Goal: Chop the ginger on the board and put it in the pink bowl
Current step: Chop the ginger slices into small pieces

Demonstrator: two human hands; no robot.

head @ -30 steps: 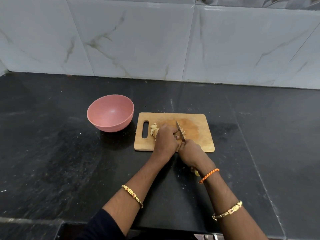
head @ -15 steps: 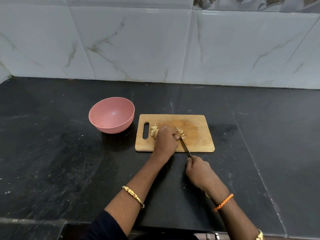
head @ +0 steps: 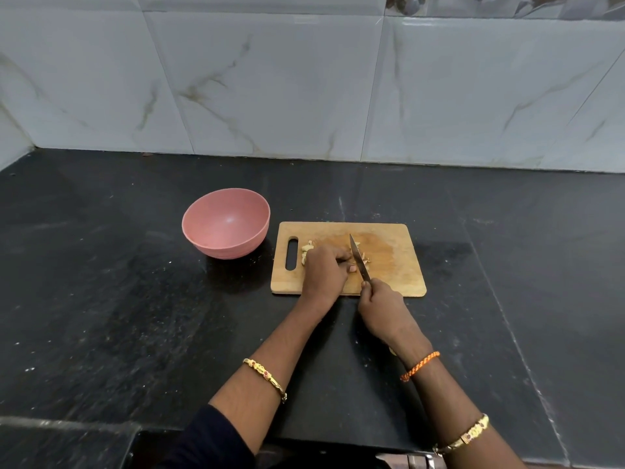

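Two bare hands at work over the rectangular wooden chopping board (head: pixel 399 265) at frame centre. Left hand (head: pixel 323 270), fingers curled down, pinning the pale yellow ginger pieces (head: pixel 307 251) on the board's left half. Right hand (head: pixel 382 308) wrapped round the handle of the steel-bladed kitchen knife (head: pixel 358 257), blade just right of the left fingertips. Round pink bowl (head: pixel 226 223) just left of the board, on the black stone counter (head: pixel 101 299).

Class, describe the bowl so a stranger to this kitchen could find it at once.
Start at the black stone counter below the marbled wall tiles. Find the pale wooden chopping board near its middle; the round pink bowl stands just off the board's slotted left end, apart from it. It is the only pink, rounded thing, and it looks empty.
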